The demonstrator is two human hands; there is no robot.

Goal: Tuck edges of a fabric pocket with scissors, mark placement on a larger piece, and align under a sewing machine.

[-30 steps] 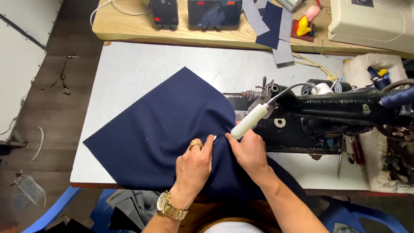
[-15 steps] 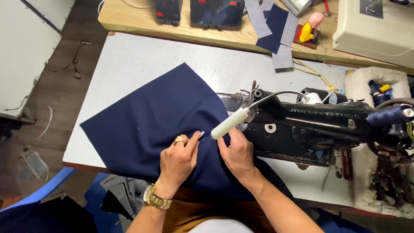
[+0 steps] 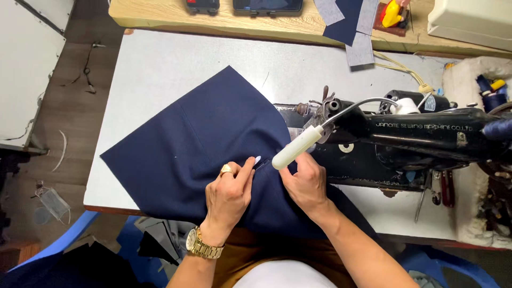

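Head view: a navy fabric piece [image 3: 213,154] lies spread across the white table [image 3: 160,69], filling the frame's centre and hanging over the near edge. The left hand [image 3: 229,197], low centre, presses it with curled fingers, forefinger stretched out. The right hand [image 3: 304,184] pinches the cloth just beside the black sewing machine [image 3: 416,138], under its white lamp [image 3: 297,147].
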